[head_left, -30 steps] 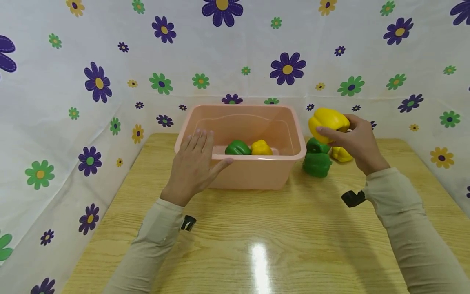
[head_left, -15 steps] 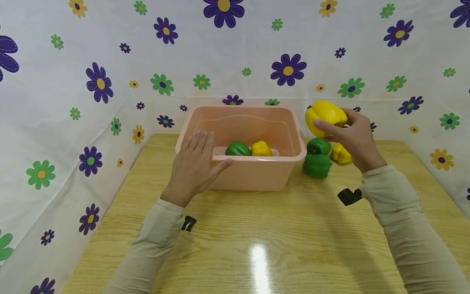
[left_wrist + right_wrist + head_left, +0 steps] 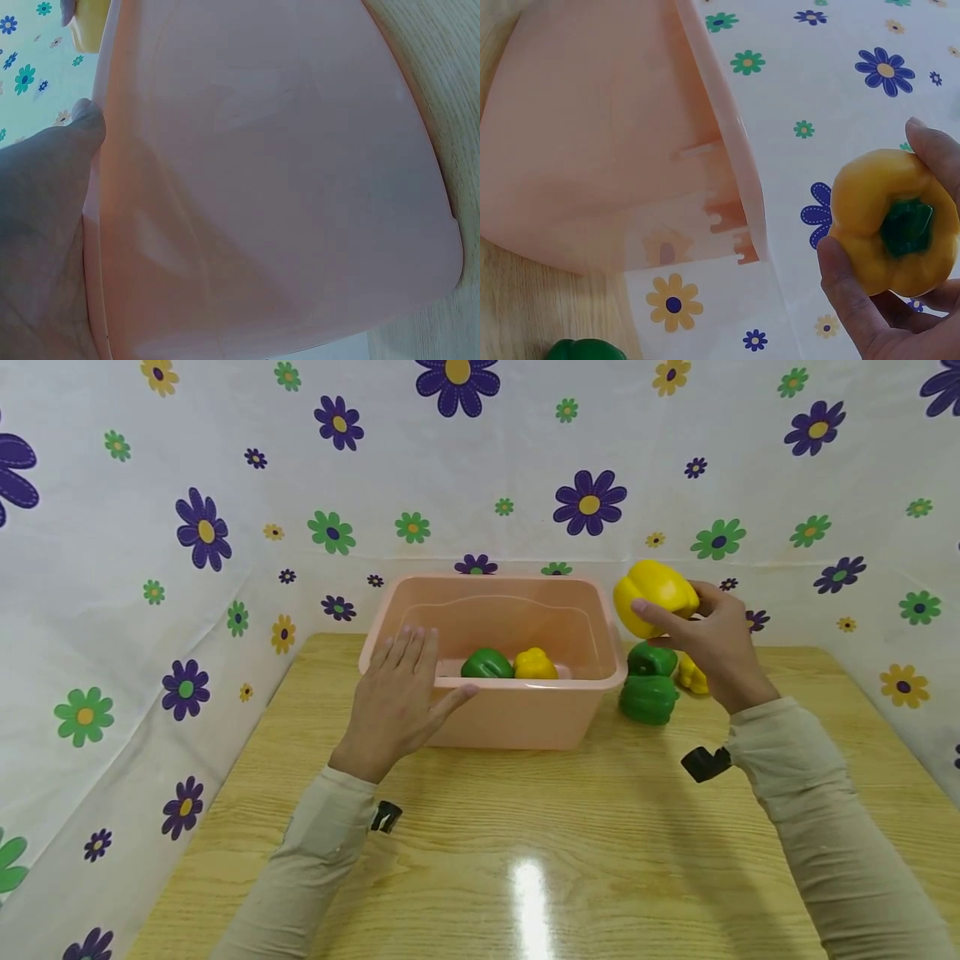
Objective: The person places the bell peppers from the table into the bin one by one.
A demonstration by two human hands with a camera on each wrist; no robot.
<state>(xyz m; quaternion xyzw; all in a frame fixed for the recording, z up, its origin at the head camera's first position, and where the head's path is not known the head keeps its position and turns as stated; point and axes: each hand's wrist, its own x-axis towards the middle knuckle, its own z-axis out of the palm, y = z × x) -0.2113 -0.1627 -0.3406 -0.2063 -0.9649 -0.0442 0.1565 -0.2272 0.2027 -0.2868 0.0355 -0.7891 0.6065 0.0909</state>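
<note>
My right hand (image 3: 716,639) grips a yellow bell pepper (image 3: 651,597) between thumb and fingers, held up just beyond the right rim of a pink plastic tub (image 3: 510,717). In the right wrist view the pepper's green stem (image 3: 907,226) faces the camera. My left hand (image 3: 393,706) lies with straight fingers over the tub's front left rim, the thumb pointing right along it. Inside the tub sit a green bell pepper (image 3: 487,664) and another yellow bell pepper (image 3: 534,664).
Right of the tub, two green bell peppers, the nearer one (image 3: 648,699) in front, rest on the wooden table (image 3: 465,852). A yellow bell pepper (image 3: 692,675) beside them is partly hidden by my right hand. A flower-patterned white cloth (image 3: 480,460) hangs behind and at the sides.
My right hand has risen slightly and moved left with the yellow bell pepper, closer to the tub. The left hand has stayed at the rim.
</note>
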